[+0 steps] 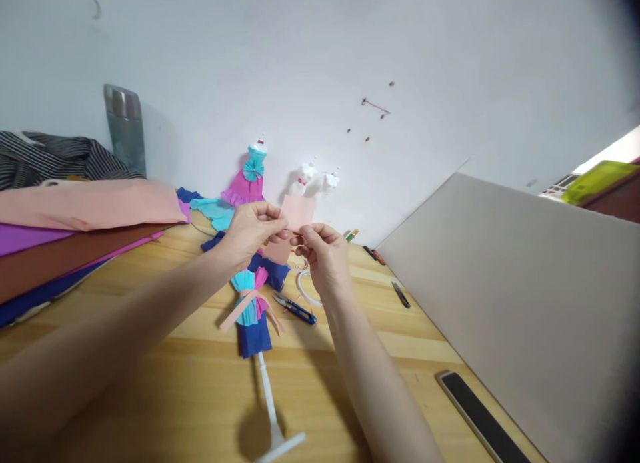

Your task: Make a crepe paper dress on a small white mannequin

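Peach crepe-paper piece (pixel 299 211) stands up between my two hands, above the wooden tabletop (pixel 190 390), in front of two small white dress forms (pixel 306 172) at twelve and one o'clock from my grip. My left hand (pixel 253 231) pinches its lower left edge, thumb closed against the fingers; my right hand (pixel 324 251) nips the lower right edge in the same narrow way. Just below hangs or lies a second peach scrap (pixel 279 251); I cannot tell which. Toward eleven o'clock stands a doll form in a cyan bodice and magenta skirt (pixel 245 187). At six o'clock lie blue thread snips (pixel 299 311), near a white ring (pixel 299 287) partly covered by my right hand. At seven o'clock, a white-stemmed form wrapped in navy, cyan and magenta (pixel 255 340) lies down. Folded sheets (pixel 90 204) are stacked at nine o'clock, a steel-topped tumbler (pixel 125 130) at ten, a utility knife (pixel 401 294) at four.
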A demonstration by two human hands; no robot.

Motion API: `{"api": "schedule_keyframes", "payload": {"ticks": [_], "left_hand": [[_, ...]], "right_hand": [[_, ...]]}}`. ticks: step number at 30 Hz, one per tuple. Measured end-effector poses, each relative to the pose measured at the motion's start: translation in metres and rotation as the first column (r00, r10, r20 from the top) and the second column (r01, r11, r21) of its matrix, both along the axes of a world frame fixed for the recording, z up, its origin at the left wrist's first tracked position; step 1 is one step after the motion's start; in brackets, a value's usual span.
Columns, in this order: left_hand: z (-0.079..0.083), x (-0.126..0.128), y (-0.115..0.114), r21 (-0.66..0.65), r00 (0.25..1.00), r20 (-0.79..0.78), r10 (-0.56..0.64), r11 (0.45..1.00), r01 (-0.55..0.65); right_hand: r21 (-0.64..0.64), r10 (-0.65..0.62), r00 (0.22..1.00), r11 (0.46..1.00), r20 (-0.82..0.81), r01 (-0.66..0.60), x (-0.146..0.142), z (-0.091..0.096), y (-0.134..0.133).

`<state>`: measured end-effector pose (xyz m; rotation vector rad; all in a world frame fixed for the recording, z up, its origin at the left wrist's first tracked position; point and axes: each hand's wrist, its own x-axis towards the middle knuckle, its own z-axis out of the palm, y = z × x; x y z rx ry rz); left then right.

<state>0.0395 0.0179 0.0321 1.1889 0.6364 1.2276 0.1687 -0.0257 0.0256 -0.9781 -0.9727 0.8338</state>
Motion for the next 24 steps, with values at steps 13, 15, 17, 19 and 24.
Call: {"api": "schedule_keyframes", "payload": {"ticks": [13,15,17,19,24], "left_hand": [[-0.009,-0.004,-0.002,-0.008,1.0,0.004,-0.019,1.0,0.019],[-0.01,-0.005,-0.002,-0.023,0.999,-0.005,-0.044,0.999,0.044],[-0.01,-0.006,-0.002,-0.038,0.996,0.017,-0.083,0.996,0.084],[-0.01,-0.007,-0.001,-0.066,0.988,0.072,-0.138,0.987,0.143],[-0.008,-0.006,-0.002,-0.158,0.954,0.252,-0.165,0.965,0.208]], "right_hand": [[0.079,-0.054,0.998,0.995,0.012,0.053,-0.005,-0.008,0.001],[0.081,-0.056,0.998,0.995,0.019,0.055,-0.005,-0.009,0.001],[0.081,-0.057,0.998,0.995,0.04,0.054,-0.004,-0.011,0.002],[0.076,-0.056,0.995,0.996,0.081,0.05,-0.004,-0.012,0.002],[0.065,-0.075,0.985,0.996,0.156,0.066,-0.008,-0.014,-0.002]]}}
